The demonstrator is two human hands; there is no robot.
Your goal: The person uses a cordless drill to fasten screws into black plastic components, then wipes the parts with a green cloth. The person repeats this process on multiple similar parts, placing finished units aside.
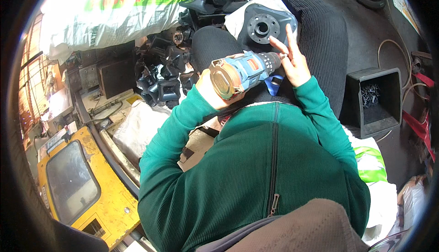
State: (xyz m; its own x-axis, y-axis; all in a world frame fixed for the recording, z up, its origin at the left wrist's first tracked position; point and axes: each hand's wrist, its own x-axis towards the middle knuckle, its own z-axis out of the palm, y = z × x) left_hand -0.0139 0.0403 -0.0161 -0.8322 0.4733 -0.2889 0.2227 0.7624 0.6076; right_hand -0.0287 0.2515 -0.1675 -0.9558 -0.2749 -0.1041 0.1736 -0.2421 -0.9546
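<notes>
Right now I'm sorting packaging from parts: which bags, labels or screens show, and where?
Woven sack: upper left, bulging, white with green and orange print.
Plastic bag: lower right, crumpled, white and green.
Yellow housing: lower left, dark rounded-rectangle window.
No lit screen shows.

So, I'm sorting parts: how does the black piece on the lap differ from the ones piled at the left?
The black flanged housing lies alone on white cloth, flat, its round hub facing up. The heap of black parts is jumbled, tilted every way, on the floor. Both look like dark moulded plastic.
</notes>
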